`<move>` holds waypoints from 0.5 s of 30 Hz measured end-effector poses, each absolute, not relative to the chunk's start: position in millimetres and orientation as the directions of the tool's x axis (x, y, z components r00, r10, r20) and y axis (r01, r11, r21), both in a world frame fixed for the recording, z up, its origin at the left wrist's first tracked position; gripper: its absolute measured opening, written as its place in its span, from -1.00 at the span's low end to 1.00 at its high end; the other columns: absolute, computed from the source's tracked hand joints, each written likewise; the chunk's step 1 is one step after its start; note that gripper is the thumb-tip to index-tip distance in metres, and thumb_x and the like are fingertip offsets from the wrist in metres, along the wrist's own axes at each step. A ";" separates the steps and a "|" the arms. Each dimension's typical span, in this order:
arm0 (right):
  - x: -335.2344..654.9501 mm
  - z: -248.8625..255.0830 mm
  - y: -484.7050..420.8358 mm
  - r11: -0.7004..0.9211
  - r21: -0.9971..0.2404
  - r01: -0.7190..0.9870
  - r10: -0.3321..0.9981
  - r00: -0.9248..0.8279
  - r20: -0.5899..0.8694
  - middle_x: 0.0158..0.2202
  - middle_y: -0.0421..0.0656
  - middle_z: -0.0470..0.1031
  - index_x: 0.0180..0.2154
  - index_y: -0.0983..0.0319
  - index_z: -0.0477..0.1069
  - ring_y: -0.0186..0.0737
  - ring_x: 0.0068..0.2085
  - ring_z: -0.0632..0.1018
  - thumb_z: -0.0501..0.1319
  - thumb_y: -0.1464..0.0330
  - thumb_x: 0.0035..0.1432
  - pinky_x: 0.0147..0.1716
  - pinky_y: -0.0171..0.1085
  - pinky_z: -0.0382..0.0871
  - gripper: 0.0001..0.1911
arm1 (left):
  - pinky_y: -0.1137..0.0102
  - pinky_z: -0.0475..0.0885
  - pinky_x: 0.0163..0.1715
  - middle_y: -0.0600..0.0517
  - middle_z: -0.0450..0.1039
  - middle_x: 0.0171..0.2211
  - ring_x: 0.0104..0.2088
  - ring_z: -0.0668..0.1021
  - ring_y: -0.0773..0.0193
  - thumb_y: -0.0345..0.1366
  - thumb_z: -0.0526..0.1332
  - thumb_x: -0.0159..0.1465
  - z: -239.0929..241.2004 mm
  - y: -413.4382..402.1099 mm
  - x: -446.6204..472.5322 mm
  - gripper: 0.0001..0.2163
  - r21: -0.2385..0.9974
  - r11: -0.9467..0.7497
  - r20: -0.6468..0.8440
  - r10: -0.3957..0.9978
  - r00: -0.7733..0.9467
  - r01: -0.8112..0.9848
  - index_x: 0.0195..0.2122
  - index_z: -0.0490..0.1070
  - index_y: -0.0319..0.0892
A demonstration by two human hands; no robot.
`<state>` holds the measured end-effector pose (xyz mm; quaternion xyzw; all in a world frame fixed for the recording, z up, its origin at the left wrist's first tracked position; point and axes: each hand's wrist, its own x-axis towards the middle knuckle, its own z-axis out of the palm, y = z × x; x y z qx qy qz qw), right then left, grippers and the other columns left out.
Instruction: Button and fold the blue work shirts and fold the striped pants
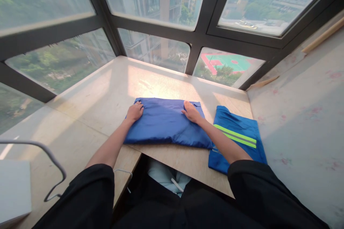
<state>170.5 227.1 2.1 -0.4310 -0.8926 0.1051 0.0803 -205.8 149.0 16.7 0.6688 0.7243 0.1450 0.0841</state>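
Observation:
A folded blue garment point(161, 123) lies flat on the wooden surface in front of me, wider than it is deep. My left hand point(135, 111) rests on its far left part, palm down, the fingers lying on the cloth. On the far right part, my right hand point(191, 111) also lies palm down, fingers stretched and thumb apart. Neither hand grips the cloth. Just right of it is a second folded blue garment point(239, 125) with a yellow-green and grey stripe, partly covered by my right forearm.
A pale wooden surface point(88, 111) runs up to the dark window frames point(158, 24). Patterned wallpaper point(303, 114) bounds the right side. At the lower left are a white box point(13, 189) and a bent grey rod point(57, 171). An opening in the surface's front edge shows pale fabric point(161, 175).

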 end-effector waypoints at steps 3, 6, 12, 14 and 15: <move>143.3 7.3 178.9 0.689 -0.376 0.619 0.707 -0.689 0.161 0.43 0.15 -0.03 0.42 0.36 -0.20 0.03 0.43 0.01 -0.13 0.10 0.42 0.35 0.10 0.01 -0.28 | 0.04 0.21 0.24 -0.40 0.32 0.22 0.31 0.28 -0.14 -0.32 0.06 0.31 24.6 138.6 -166.6 -0.59 0.407 0.226 0.147 0.940 -0.308 0.885 0.12 0.38 -0.41; 122.0 16.1 125.2 0.804 -0.378 0.459 0.554 -0.810 0.194 0.44 0.14 -0.08 0.43 0.35 -0.19 0.02 0.45 -0.06 -0.05 0.05 0.39 0.37 0.08 -0.03 -0.22 | 0.05 0.17 0.27 -0.38 0.31 0.23 0.34 0.22 -0.12 -0.29 0.14 0.29 32.2 114.0 -106.9 -0.61 0.623 0.214 0.207 0.882 -0.423 0.753 0.10 0.40 -0.36; 154.5 30.7 70.5 0.845 -0.345 0.409 0.459 -0.885 0.076 0.43 0.19 -0.05 0.42 0.33 -0.16 0.16 0.43 0.01 0.29 0.05 0.18 0.33 0.16 0.02 0.02 | 0.11 0.08 0.33 -0.30 0.25 0.26 0.36 0.19 -0.01 -0.33 0.18 0.27 43.6 26.2 -44.7 -0.64 0.830 0.117 0.307 0.721 -0.622 0.546 0.10 0.36 -0.25; 177.5 30.1 65.4 0.843 -0.308 0.440 0.482 -0.874 0.069 0.42 0.19 -0.01 0.41 0.33 -0.11 0.18 0.41 0.05 0.34 0.20 0.15 0.32 0.16 0.06 -0.03 | 0.13 0.08 0.34 -0.27 0.26 0.23 0.33 0.23 0.01 -0.38 0.22 0.22 47.1 -5.0 -54.1 -0.61 0.880 0.180 0.254 0.603 -0.756 0.439 0.09 0.33 -0.23; 187.7 29.0 63.7 0.840 -0.289 0.460 0.499 -0.864 0.076 0.40 0.20 0.03 0.39 0.34 -0.05 0.18 0.40 0.10 0.33 0.29 0.14 0.31 0.16 0.09 -0.09 | 0.13 0.07 0.34 -0.26 0.25 0.22 0.33 0.22 0.02 -0.42 0.24 0.18 49.0 -19.0 -62.1 -0.59 0.903 0.219 0.218 0.506 -0.834 0.369 0.08 0.31 -0.22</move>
